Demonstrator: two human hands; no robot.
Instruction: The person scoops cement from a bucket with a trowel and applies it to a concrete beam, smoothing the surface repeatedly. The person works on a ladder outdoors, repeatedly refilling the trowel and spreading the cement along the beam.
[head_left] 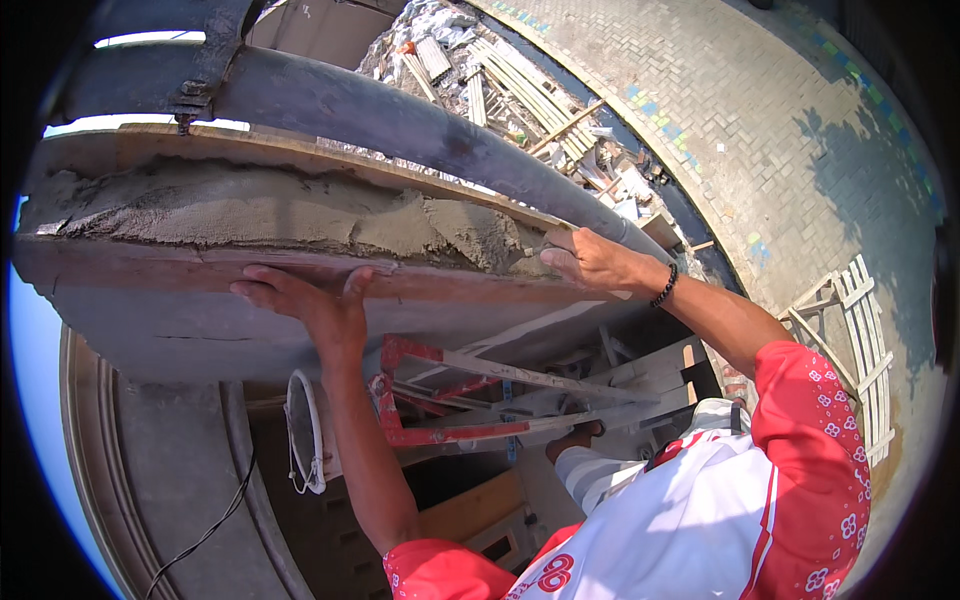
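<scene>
A long bed of wet grey mortar [300, 212] runs along the top of a ledge, with a rough, lumpy surface toward its right end. My left hand [312, 302] lies against the smooth board [440, 278] on the ledge's near side, fingers stretched and thumb apart, holding nothing. At the right end of the mortar my right hand [585, 262] is closed, its fingers curled down at the mortar's edge. Whatever it grips is hidden by the fingers. A thin wooden board [290, 150] borders the mortar's far side.
A thick grey pipe [400, 115] crosses just beyond the ledge. Below stand a red-and-white stepladder [412, 437] and a white hoop-shaped handle [318, 440]. Far down lie timber strips and rubble [520, 90], brick paving [700, 90] and a slatted wooden frame [865, 350].
</scene>
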